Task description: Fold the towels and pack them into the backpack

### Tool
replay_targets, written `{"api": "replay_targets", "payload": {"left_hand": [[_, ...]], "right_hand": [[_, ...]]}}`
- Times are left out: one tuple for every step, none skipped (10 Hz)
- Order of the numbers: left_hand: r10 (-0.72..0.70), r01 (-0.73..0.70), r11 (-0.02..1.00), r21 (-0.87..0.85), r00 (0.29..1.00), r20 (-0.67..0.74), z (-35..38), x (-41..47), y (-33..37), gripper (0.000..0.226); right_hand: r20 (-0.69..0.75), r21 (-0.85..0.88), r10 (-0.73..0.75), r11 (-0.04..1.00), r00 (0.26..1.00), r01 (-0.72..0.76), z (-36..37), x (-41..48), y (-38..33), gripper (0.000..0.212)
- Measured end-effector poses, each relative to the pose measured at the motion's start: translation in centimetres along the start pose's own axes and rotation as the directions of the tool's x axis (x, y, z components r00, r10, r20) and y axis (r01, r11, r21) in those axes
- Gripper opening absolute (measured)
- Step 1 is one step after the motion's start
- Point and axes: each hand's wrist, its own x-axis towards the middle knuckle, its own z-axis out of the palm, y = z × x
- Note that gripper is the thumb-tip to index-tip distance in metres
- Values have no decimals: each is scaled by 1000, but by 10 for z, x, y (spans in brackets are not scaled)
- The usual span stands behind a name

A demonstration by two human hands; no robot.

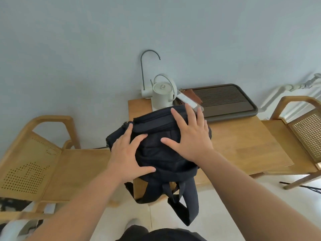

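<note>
From the head camera we see the black fabric backpack [161,150] lying on the light wooden table [243,141], its straps dangling over the near edge. Our left hand [127,153] lies flat on its left side, fingers spread. Our right hand [191,136] presses its far right part, fingers splayed. Beyond it stands a white kettle [164,93].

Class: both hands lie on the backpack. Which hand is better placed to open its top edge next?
Probably the right hand: its straight fingers reach across the far top edge of the backpack, close to the kettle. The left hand lies lower, on the left side.
</note>
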Motion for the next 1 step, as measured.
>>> {"api": "replay_targets", "payload": {"left_hand": [[-76,49,984,-171,985,-153,-13,-1,17,80]], "right_hand": [[-25,46,-77,996,997,78,-12,3,12,90]]}}
